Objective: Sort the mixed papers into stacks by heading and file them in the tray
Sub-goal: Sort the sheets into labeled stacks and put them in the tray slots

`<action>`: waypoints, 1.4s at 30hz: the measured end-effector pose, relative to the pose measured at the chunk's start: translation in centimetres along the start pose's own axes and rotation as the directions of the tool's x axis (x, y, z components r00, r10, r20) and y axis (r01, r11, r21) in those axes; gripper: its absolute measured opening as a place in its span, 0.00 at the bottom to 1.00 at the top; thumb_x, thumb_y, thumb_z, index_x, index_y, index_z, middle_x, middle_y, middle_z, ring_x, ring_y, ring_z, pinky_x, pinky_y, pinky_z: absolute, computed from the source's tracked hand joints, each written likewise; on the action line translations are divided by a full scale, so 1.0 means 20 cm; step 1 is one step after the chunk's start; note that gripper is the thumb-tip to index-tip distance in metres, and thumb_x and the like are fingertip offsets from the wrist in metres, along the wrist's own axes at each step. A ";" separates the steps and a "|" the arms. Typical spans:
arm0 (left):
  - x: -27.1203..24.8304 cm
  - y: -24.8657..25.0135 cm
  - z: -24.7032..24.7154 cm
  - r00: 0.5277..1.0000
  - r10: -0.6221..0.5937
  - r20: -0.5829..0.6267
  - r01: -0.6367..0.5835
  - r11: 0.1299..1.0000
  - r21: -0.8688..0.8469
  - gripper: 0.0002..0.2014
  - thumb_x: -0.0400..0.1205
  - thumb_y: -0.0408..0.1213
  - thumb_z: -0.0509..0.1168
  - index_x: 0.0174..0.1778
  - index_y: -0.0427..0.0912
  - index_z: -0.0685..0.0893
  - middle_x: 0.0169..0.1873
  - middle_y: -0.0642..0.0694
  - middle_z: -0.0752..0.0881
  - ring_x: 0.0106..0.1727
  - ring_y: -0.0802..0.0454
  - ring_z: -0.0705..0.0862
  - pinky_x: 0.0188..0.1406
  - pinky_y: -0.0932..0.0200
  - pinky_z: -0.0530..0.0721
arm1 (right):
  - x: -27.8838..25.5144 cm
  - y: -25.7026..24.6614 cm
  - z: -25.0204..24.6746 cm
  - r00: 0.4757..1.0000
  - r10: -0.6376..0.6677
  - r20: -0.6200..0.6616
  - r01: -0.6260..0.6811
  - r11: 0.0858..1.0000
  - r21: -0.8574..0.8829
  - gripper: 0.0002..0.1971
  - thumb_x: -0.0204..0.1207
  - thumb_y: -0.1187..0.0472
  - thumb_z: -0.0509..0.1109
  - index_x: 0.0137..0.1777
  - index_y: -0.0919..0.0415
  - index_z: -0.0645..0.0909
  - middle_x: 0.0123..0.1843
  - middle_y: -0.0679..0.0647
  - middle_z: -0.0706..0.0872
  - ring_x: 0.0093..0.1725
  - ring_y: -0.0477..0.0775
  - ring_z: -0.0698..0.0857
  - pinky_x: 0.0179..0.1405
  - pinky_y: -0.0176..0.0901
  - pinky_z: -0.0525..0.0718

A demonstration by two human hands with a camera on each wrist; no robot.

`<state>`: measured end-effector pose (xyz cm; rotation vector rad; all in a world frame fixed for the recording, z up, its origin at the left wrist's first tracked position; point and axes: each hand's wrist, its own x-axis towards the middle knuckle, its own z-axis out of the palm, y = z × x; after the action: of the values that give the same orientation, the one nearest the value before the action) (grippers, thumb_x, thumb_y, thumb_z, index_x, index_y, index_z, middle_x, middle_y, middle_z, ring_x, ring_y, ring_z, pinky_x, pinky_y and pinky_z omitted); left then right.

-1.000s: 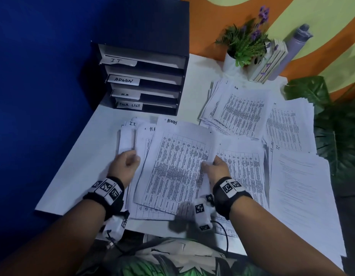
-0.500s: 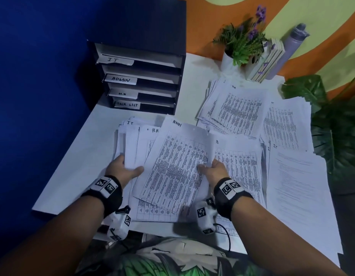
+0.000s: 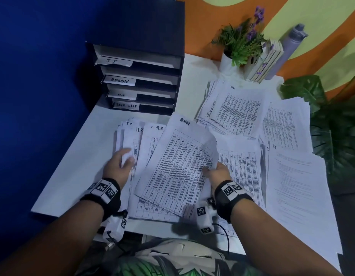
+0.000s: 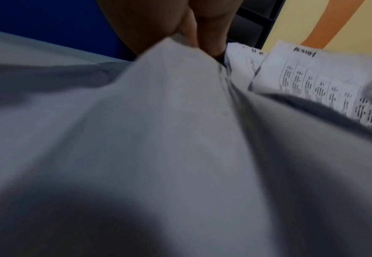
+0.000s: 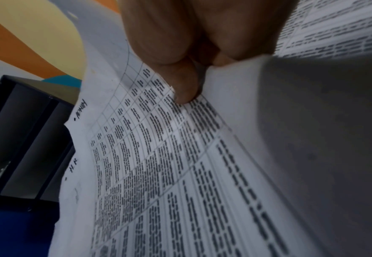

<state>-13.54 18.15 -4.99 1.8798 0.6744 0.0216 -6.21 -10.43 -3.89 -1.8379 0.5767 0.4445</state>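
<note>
Right hand [image 3: 216, 172] now lifting ADMIN sheet [image 3: 178, 166]

The tray [image 3: 178, 62] has 4 shelf labels, top to bottom: "I.T" [image 3: 113, 61], "ADMIN" [image 3: 120, 80], "H.R" [image 3: 121, 94] and "TASK LIST" [image 3: 126, 105]. The tilted top sheet [image 3: 178, 164] is headed "ADMIN" by hand. 2 sheets under it at left read "H.R" [image 3: 139, 130] and [image 3: 159, 128]; one further left reads "I.T" [image 3: 129, 123]. The far pile [image 3: 238, 110] is headed "H.R". A right-hand sheet reads "I.T" [image 3: 274, 146]. The printed tables are too small to read.
</note>
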 end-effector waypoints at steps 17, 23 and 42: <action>0.03 0.10 -0.02 0.995 -0.096 -0.008 0.095 0.965 0.244 0.20 0.85 0.43 0.64 0.66 0.31 0.80 0.65 0.36 0.82 0.65 0.38 0.80 0.64 0.51 0.75 | 0.05 -0.13 -0.40 0.899 -0.300 -0.319 0.069 0.817 -0.572 0.21 0.73 0.76 0.61 0.64 0.60 0.77 0.58 0.58 0.83 0.53 0.62 0.84 0.48 0.48 0.83; 0.01 0.10 -0.01 0.994 -0.097 -0.052 0.102 0.989 0.104 0.13 0.82 0.42 0.69 0.55 0.36 0.86 0.49 0.43 0.86 0.56 0.39 0.84 0.56 0.53 0.79 | 0.03 -0.21 -0.27 0.855 -0.466 -0.228 0.166 0.663 -0.730 0.36 0.72 0.68 0.72 0.79 0.50 0.65 0.77 0.56 0.67 0.76 0.61 0.67 0.75 0.62 0.68; -0.03 0.09 -0.02 0.998 0.043 -0.035 -0.047 0.991 -0.129 0.40 0.80 0.24 0.67 0.76 0.70 0.62 0.71 0.57 0.76 0.69 0.52 0.79 0.71 0.52 0.74 | 0.03 -0.07 -0.03 0.979 -0.193 -0.067 0.187 0.978 -0.093 0.15 0.78 0.71 0.66 0.33 0.56 0.68 0.32 0.56 0.69 0.34 0.52 0.69 0.33 0.40 0.70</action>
<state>-13.39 17.83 -3.08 1.7726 0.6373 0.1222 -4.95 -10.74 -2.86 -1.9786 0.4326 0.2765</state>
